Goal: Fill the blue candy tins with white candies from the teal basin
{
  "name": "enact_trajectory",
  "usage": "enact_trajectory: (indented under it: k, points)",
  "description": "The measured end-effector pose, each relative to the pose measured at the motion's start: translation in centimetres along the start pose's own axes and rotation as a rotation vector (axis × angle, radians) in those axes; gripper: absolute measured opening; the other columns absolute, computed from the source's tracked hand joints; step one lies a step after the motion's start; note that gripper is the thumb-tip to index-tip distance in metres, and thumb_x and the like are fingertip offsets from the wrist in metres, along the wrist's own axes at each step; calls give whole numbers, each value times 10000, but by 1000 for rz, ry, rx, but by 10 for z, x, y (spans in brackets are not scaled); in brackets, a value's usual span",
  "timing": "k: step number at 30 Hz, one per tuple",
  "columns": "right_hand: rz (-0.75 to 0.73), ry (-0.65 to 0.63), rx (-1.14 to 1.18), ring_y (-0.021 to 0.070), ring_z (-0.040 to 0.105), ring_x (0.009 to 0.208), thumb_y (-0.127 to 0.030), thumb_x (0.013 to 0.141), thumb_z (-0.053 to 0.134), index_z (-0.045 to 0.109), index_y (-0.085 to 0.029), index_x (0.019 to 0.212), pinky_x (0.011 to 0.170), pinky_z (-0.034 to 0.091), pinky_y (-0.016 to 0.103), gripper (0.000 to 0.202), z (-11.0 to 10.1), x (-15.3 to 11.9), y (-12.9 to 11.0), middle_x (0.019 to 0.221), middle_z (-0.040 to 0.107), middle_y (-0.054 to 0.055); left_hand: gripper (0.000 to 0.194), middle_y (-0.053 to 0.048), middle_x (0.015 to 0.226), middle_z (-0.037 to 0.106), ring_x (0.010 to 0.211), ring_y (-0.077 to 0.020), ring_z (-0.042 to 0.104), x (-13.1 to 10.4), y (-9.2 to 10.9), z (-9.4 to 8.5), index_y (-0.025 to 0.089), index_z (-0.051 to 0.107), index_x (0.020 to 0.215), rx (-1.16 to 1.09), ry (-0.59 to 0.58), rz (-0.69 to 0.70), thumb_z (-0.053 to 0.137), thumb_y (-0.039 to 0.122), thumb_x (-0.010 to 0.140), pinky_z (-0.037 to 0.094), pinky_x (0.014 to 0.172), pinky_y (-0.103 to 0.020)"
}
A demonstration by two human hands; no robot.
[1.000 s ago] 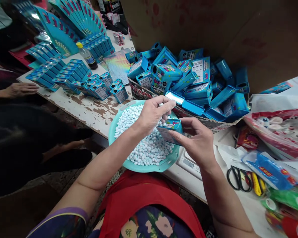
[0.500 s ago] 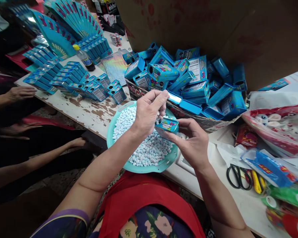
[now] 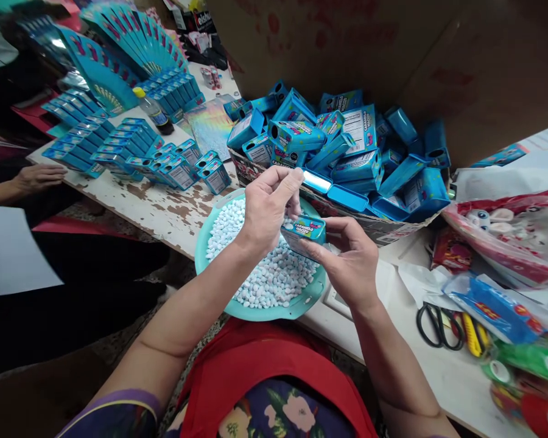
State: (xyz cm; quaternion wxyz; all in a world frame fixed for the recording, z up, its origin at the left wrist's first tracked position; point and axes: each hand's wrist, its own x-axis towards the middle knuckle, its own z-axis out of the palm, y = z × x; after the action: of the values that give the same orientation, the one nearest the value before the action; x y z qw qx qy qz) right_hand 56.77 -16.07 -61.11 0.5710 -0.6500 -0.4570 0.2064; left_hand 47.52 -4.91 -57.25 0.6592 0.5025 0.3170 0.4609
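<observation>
My right hand [image 3: 354, 258] grips a small blue candy tin [image 3: 309, 230] marked "CARAMELO MACIZO", thumb in front and fingers behind. The tin is held over a turquoise bowl [image 3: 203, 267]. Pale blue and white candies [image 3: 267, 286] fill much of the bowl. My left hand [image 3: 270, 207] is closed, its fingers bunched and pointing down at the tin's left end. Pale candy shows beneath those fingertips, though most of what they hold is hidden.
Behind the bowl, a carton [image 3: 379, 228] is heaped with blue tins. More tins [image 3: 178, 170] stand in rows at left, near a bottle [image 3: 154, 111]. Scissors [image 3: 438, 325] and a yellow cutter [image 3: 474, 334] lie right. A co-worker's hand [image 3: 40, 177] rests at the table edge.
My left fingers have curled closer over the tin's end, and fewer candies show between them. A white sheet has appeared at left, where another person's arms were.
</observation>
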Motion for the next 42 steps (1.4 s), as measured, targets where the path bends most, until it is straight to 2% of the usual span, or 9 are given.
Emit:
enact_trajectory:
  k: [14,20,25,28,30,32,34,38,42]
  points:
    - [98,-24,110,163,661,769,-329,667,828,637,-224,916,739,576,322,331,-18,-6,-9,880,687,0,189,16,635,548,564,-83,486,-12,9,-1,164,634,739,240,-233,100,688,335,797,406,553,-194]
    - [89,-19,87,157,637,775,-353,691,800,627,-224,898,737,571,320,299,-12,-12,-5,860,651,-5,160,15,672,554,621,-94,472,-14,12,4,174,618,736,495,-493,131,580,271,857,390,594,-196]
    - [43,62,189,183,659,849,-312,688,810,619,-235,975,793,569,347,353,-27,-16,3,921,660,13,230,30,571,465,490,-90,405,-5,10,-14,193,588,805,348,-321,105,557,410,876,353,498,-207]
    - [-30,141,162,187,656,852,-290,667,824,628,-239,975,771,566,334,369,-53,-24,17,947,653,27,259,-1,645,560,582,-128,517,2,-6,-48,204,607,864,639,-277,136,502,439,893,428,592,-235]
    - [-32,212,151,176,653,832,-274,659,826,625,-237,985,742,562,316,385,-74,-34,35,948,647,29,265,-59,917,666,888,-199,608,5,-24,-70,204,637,944,1026,-425,164,506,425,882,465,832,-316]
    - [-5,299,135,165,647,819,-257,659,821,615,-234,988,733,553,303,389,-94,-47,58,933,641,25,357,-109,1240,599,1198,-278,506,6,-42,-82,201,618,1118,1329,-561,202,494,438,881,368,1029,-424]
    - [39,386,106,167,644,836,-257,661,814,600,-232,984,754,546,312,388,-108,-62,85,928,638,26,465,-137,1374,493,1298,-327,407,3,-55,-83,200,560,1242,1514,-620,196,445,490,897,316,1062,-498]
    - [137,507,68,174,643,854,-290,670,803,572,-225,992,812,536,354,402,-116,-88,131,923,628,30,577,-155,1223,535,1154,-355,484,-8,-64,-67,195,540,1251,1655,-629,99,402,611,876,405,938,-491]
    - [151,466,1,217,634,1001,-321,709,772,548,-218,1077,905,511,423,443,-117,-96,139,1041,621,78,568,-147,1083,563,1053,-329,526,-16,-66,-58,150,554,1170,1705,-600,128,431,608,857,421,900,-425]
